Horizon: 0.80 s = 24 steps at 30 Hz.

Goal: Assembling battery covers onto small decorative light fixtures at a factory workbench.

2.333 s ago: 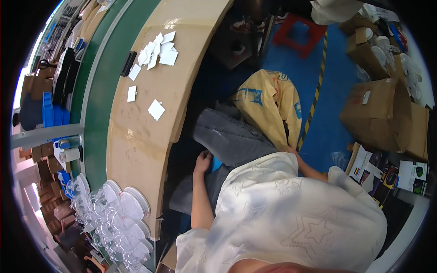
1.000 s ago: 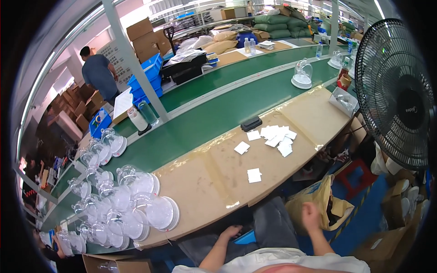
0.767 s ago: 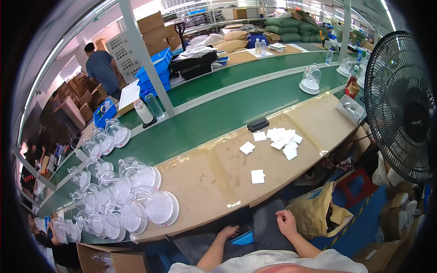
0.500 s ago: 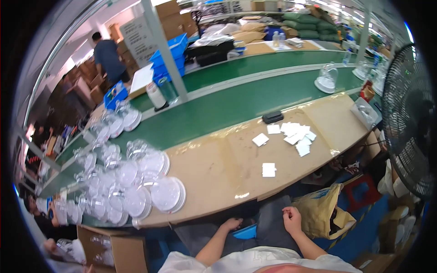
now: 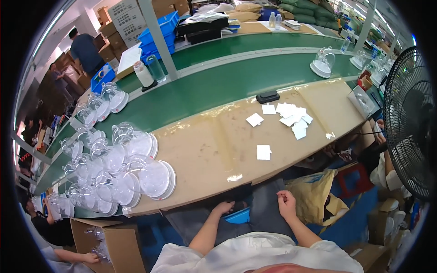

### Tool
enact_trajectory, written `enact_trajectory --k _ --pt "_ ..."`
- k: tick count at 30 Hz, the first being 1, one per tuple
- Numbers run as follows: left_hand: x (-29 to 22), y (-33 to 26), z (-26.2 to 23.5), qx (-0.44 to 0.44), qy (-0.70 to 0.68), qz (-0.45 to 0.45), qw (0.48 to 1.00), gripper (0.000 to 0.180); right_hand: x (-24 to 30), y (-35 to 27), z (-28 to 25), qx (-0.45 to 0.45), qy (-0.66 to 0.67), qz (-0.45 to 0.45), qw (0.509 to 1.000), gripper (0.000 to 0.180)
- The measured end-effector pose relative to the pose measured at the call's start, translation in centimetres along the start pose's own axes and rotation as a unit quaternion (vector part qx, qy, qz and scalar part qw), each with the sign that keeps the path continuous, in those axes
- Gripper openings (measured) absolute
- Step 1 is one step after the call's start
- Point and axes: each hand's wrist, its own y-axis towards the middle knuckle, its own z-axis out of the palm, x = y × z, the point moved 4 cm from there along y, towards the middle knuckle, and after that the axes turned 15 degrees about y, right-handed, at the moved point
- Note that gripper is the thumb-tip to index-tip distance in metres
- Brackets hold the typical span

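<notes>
My left hand (image 5: 223, 208) rests low on my lap in grey trousers, its fingertips at a flat blue object (image 5: 237, 216); whether it grips it is unclear. My right hand (image 5: 287, 200) hovers over my right thigh with the fingers curled in and nothing seen in them. Both hands sit below the front edge of a beige worktable (image 5: 214, 150). On the table lie a single white square pad (image 5: 263, 152), another pad (image 5: 254, 119) and a loose pile of white pads (image 5: 293, 117). A small black device (image 5: 267, 96) sits at the table's far edge.
Several clear plastic domes on white bases (image 5: 136, 177) crowd the table's left end. A green conveyor belt (image 5: 214, 86) runs behind, carrying one dome (image 5: 322, 63). A black fan (image 5: 409, 123) stands at the right, a tan bag (image 5: 314, 195) by my knee, a cardboard box (image 5: 111, 241) lower left.
The view swung up from my lap and the floor to the worktable, then settled. My right hand came off the tan bag to above my thigh; my left hand stayed by the blue object.
</notes>
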Motion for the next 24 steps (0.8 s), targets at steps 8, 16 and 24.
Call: enact_trajectory --k 8,16,24 --pt "-2.0 -0.5 -0.1 -0.008 0.012 0.018 1.0 0.053 -0.5 0.4 -1.1 0.0 0.005 0.022 1.0 0.008" --pt "-1.7 -0.4 -0.1 -0.049 0.051 0.027 0.997 0.051 -0.8 0.3 -0.5 0.006 0.011 0.053 0.999 0.007" --pt "-3.4 -0.8 -0.6 -0.096 0.104 0.034 0.989 0.049 -2.1 0.3 -1.7 0.025 -0.004 -0.006 1.0 0.012"
